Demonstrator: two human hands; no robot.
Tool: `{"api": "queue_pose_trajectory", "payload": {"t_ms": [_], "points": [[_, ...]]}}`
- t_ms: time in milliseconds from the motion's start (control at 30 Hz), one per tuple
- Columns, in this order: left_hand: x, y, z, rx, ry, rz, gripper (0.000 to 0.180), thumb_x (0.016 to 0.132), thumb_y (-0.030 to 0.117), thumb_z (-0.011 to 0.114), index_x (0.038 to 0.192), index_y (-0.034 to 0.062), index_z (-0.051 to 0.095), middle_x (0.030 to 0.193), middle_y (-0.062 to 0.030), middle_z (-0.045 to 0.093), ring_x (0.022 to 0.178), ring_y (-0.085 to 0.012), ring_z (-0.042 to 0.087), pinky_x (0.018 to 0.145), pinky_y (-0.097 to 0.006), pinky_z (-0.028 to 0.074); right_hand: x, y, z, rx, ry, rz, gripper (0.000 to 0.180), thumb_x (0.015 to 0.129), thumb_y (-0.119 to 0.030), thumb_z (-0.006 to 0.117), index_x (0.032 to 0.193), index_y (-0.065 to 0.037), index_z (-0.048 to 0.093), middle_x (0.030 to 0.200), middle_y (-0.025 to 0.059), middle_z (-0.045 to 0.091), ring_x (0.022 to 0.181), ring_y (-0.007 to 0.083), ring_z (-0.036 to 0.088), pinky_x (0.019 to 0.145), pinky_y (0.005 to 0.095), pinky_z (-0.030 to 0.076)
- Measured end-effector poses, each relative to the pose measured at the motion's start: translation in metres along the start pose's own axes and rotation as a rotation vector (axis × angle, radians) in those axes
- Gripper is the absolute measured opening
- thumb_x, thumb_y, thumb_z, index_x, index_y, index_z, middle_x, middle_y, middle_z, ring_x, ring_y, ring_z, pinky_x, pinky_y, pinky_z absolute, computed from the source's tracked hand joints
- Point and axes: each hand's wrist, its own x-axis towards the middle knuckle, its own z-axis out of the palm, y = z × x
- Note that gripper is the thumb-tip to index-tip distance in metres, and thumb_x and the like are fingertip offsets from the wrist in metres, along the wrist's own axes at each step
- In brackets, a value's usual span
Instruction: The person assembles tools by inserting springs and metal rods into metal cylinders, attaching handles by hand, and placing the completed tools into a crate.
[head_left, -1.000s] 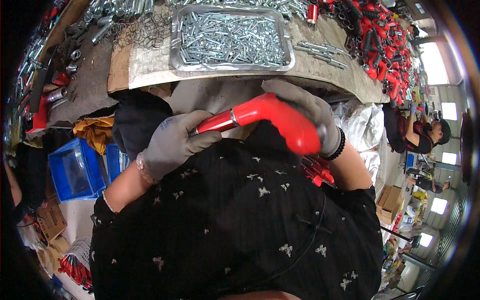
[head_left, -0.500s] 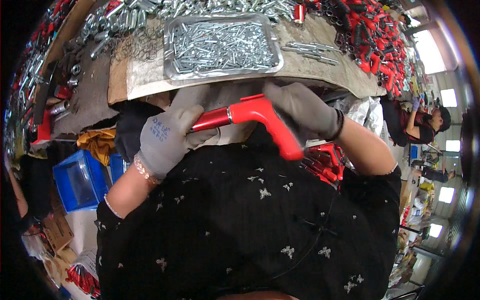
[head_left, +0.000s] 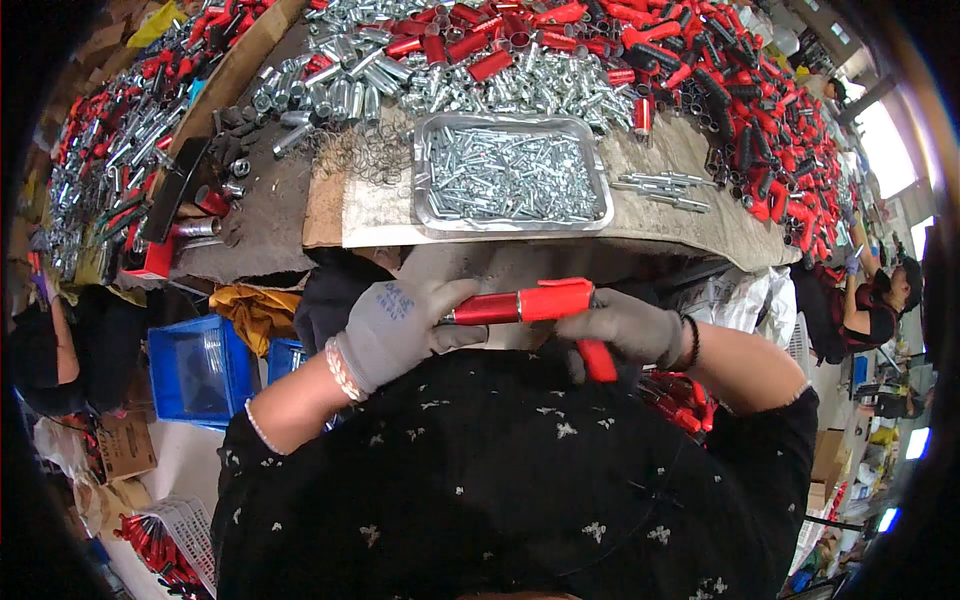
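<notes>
In front of my chest I hold a red pistol-grip tool (head_left: 556, 299) level, its bent handle pointing down on the right. My left hand (head_left: 395, 328), in a grey glove, is closed round the end of its shiny dark-red metal barrel (head_left: 486, 309). A thin metal ring shows where barrel and red body meet. My right hand (head_left: 634, 330), also gloved, is wrapped round the top of the handle, whose red lower end (head_left: 597, 361) sticks out below. The right hand's fingers partly hide the handle.
A metal tray (head_left: 520, 228) of small pins stands on the bench ahead. Loose pins (head_left: 665, 188) lie right of it, thin springs (head_left: 365, 157) left. Behind are metal sleeves and red handles (head_left: 765, 150). A blue bin (head_left: 200, 370) is at lower left. Other people work at both sides.
My right hand has come down from the top of the red body and now wraps the handle. The tool's barrel is more level. The view has tilted, showing more of the bench.
</notes>
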Motion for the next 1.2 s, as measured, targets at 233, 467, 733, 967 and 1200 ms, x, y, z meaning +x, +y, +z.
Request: {"api": "queue_pose_trajectory", "payload": {"t_ms": [233,467,733,967,1200], "points": [[-0.003,-0.020,0.034,-0.529,-0.664,-0.186,0.079,0.080,0.025,0.077,0.147,0.0065,0.039,0.121,-0.0229,0.062,0.106,-0.0293,0.065,0.092,-0.041,0.050,0.020,0.020,0.005,-0.895,0.215,-0.179,0.043,0.091,-0.037,0.068,0.125,-0.012,0.061,0.092,0.0097,0.071,0.082,0.0274,0.070,0.078,0.0370,0.055],[0.006,-0.035,0.021,-0.928,-0.882,-0.303,0.059,0.078,0.019,0.076,0.132,0.0095,0.053,0.102,-0.0166,0.067,0.088,-0.0354,0.067,0.079,-0.042,0.054,0.025,0.017,-0.009,-1.354,0.315,-0.996,0.042,0.078,-0.035,0.070,0.112,-0.010,0.062,0.108,0.0121,0.066,0.109,0.0301,0.063,0.100,0.0459,0.044],[0.003,-0.038,0.021,-0.405,-0.368,-0.127,0.064,0.080,0.027,0.077,0.136,0.0120,0.052,0.113,-0.0231,0.065,0.102,-0.0327,0.066,0.089,-0.038,0.051,0.024,0.015,0.001,-1.094,0.348,-0.601,0.048,0.085,-0.046,0.069,0.110,-0.007,0.060,0.082,0.0173,0.065,0.087,0.0378,0.067,0.084,0.0460,0.052],[-0.011,-0.032,0.028,0.011,-0.178,-0.413,0.047,0.084,0.020,0.073,0.128,0.0106,0.059,0.098,-0.0067,0.069,0.088,-0.0191,0.067,0.083,-0.034,0.053,0.071,0.034,0.003,-0.418,0.308,-0.124,0.052,0.091,-0.050,0.060,0.114,-0.003,0.059,0.092,0.0222,0.068,0.094,0.0385,0.067,0.087,0.0470,0.051],[-0.023,-0.022,0.009,-1.645,0.556,-0.245,0.041,0.084,0.034,0.072,0.111,0.0045,0.062,0.108,-0.0106,0.063,0.092,-0.0226,0.063,0.072,-0.035,0.053,0.123,-0.065,-0.163,-0.912,1.125,-0.309,0.041,0.094,-0.029,0.057,0.132,-0.013,0.057,0.117,0.0237,0.065,0.109,0.0402,0.062,0.093,0.0476,0.049]]}}
